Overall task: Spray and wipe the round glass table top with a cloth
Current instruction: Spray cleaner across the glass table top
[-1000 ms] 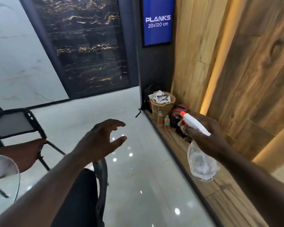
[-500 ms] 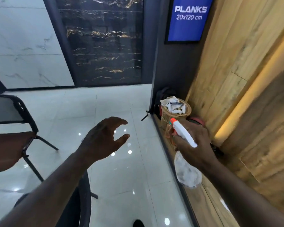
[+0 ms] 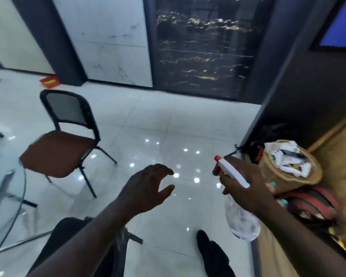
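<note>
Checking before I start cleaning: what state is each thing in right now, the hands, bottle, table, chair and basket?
Spray bottle: held in the air, red nozzle tip pointing forward and left.
Right hand: grips the spray bottle at its neck.
Left hand: open, fingers loosely curved, holding nothing.
Glass table top: blurred, partly in view, no cloth visible on it.
Chair: upright, seat unoccupied.
Basket: upright, filled with white items.

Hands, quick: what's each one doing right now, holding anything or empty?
Left hand: open, fingers loosely spread, holding nothing.
Right hand: closed around the spray bottle.
</note>
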### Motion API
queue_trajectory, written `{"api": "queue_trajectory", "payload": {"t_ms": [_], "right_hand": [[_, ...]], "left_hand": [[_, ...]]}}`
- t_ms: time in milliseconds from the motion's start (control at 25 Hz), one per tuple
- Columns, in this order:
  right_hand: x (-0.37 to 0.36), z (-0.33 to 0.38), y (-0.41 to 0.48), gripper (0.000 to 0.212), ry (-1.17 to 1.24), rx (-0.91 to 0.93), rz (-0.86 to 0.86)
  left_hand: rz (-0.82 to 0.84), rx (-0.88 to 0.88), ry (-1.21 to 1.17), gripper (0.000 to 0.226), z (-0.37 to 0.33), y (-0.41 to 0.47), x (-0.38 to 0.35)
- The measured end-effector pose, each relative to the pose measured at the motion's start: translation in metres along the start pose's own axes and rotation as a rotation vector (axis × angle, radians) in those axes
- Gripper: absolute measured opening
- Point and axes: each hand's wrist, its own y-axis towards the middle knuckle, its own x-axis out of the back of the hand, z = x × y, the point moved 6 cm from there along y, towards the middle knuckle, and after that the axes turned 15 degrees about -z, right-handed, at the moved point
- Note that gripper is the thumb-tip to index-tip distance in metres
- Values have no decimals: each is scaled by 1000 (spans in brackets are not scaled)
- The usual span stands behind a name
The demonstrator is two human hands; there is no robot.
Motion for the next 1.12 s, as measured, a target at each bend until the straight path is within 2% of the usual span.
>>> {"api": "queue_trajectory", "payload": {"t_ms": [120, 280, 400, 480, 600, 720, 800, 880, 1000, 1120], "right_hand": [[-62, -14, 77, 15, 153, 4, 110], [-189, 6, 169, 12, 228, 143, 448], [-282, 44, 198, 11, 315, 250, 660], [-339, 58, 208, 3, 330, 315, 766], [-433, 71, 210, 11, 343, 309, 928], [-508, 85, 200, 15, 378, 396, 1082], [-536, 101, 198, 12, 418, 438, 1164], [-578, 117, 208, 2, 403, 386, 1215], [-644, 143, 215, 10, 371, 298, 1286], [-713, 160, 198, 13, 347, 388, 1451]], "left_hand": [[-83, 203, 59, 37, 52, 38, 7], [-279, 470, 189, 32, 115, 62, 46], [-420, 735, 210, 36, 161, 42, 80], [-486, 866, 232, 37, 193, 20, 94], [-568, 1071, 255, 37, 251, -12, 108], [-599, 1234, 271, 35, 314, -35, 118], [-612, 1313, 296, 35, 341, -39, 129], [-673, 1366, 323, 34, 368, -40, 147], [-745, 1474, 332, 34, 398, -46, 167], [-755, 1569, 279, 33, 434, -63, 159]]}}
